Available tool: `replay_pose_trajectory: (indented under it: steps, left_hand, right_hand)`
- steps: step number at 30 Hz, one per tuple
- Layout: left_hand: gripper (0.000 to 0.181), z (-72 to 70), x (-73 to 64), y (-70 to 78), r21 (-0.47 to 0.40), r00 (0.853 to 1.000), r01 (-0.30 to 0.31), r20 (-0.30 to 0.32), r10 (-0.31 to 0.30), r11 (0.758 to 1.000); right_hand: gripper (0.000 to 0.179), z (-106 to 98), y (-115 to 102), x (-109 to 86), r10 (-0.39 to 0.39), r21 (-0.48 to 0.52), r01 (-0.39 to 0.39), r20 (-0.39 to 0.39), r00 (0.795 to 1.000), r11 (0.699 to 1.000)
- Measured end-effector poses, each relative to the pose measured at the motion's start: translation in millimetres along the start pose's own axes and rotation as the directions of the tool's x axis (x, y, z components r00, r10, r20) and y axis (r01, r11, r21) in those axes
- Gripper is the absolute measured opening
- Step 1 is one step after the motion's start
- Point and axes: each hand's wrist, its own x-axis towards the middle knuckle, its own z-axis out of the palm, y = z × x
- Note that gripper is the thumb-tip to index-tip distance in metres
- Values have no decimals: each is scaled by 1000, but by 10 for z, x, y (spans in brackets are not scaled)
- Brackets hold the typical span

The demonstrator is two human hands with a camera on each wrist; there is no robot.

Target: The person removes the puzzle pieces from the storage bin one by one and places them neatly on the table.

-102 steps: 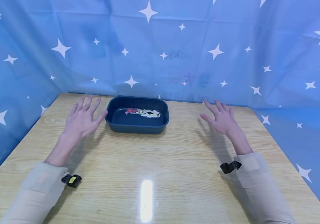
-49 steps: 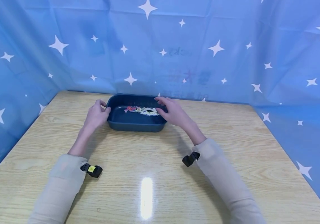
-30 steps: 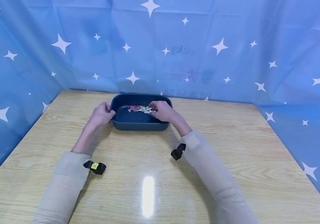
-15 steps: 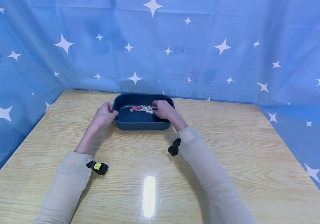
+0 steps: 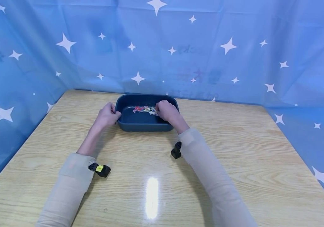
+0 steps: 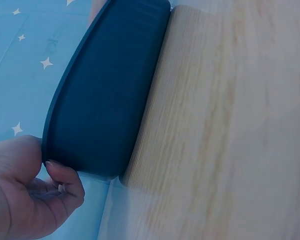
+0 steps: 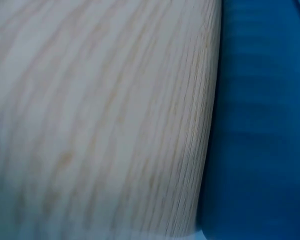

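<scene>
A dark blue plastic bin (image 5: 144, 127) with rounded corners stands at the back of the table. Several small, flat, colourful cut-out pieces (image 5: 146, 109) lie on its floor, red and pink ones at the left, whitish ones at the right. My left hand (image 5: 106, 115) pinches the bin's left rim between thumb and curled fingers, seen close in the left wrist view beside the bin wall (image 6: 100, 90). My right hand (image 5: 168, 112) reaches over the front right into the bin, bent down at the whitish pieces. Its fingertips are hidden, so I cannot tell whether they hold one.
The bin stands on a light wood table (image 5: 127, 164), close to a blue curtain (image 5: 150, 63) with white stars. Black wrist cameras (image 5: 103, 170) sit under both sleeves. In the right wrist view, the bin's outer wall (image 7: 260, 125) fills the right side.
Both hands came in from either side of the bin. The left took hold of its left rim; the right dipped inside to the pieces, its fingers drawing in. The whitish pieces have shifted and bunched.
</scene>
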Motion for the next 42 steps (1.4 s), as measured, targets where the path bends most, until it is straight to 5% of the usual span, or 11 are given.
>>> replay_pose_trajectory:
  steps: [15,24,31,42]
  left_hand:
    - [9,24,-9,-8,-15,1000,13,-3,-13,1000]
    - [7,39,-12,-3,-26,1000,-5,-17,4,1000]
    - [7,51,0,-19,-46,1000,-11,-27,10,999]
    - [8,50,20,-23,-54,1000,13,-20,-14,998]
  right_hand:
    - [40,-8,-7,-3,0,-101,1,16,1000,995]
    - [19,-32,29,-94,-7,129,35,-213,977,991]
    - [17,-65,140,-151,-20,300,127,-337,941,945]
    - [17,-214,320,-317,58,540,198,-420,906,818]
